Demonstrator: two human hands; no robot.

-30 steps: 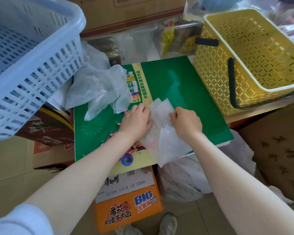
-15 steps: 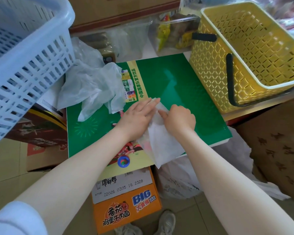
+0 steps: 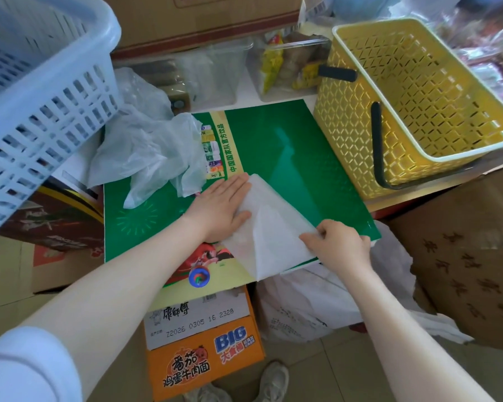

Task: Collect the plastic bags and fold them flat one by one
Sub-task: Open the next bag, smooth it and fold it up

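While left hand [image 3: 219, 210] presses flat, right hand [image 3: 339, 245] pinches bag [image 3: 269, 227] edge.
Bag on green board [image 3: 288, 146]; left fingers straight, crumpled bags [image 3: 148, 152] beside.

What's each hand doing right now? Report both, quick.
Left hand: open, fingers straight, pressing flat on the white plastic bag.
Right hand: closed, pinching the bag's right edge.

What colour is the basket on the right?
Yellow, with black handles; the head view shows it.
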